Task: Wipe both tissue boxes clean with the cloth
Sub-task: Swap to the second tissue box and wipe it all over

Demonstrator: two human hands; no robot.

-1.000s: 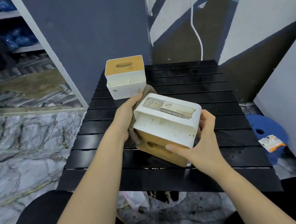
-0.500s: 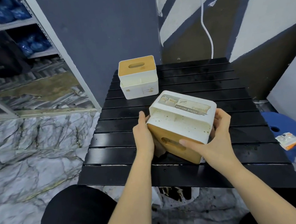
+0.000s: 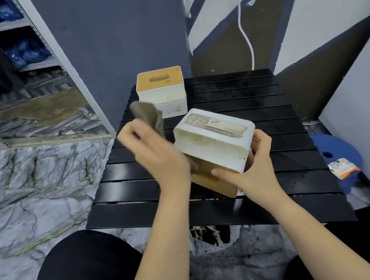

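A white tissue box with a wooden lid is tipped over above the black slatted table, its labelled, speckled bottom facing up and its lid toward me. My right hand grips this box from the right, thumb on the lid edge. My left hand holds a grey-brown cloth just left of the box; the cloth sticks up and is blurred. A second white tissue box with a wooden lid stands upright at the table's far left.
A blue stool with a small orange-and-white packet stands right of the table. Metal shelving is at the left, a white cable hangs on the wall behind, and my dark-clothed knees sit at the near edge.
My left hand has pulled the cloth away from the box's left side and raised it. The right hand keeps hold of the tipped box.
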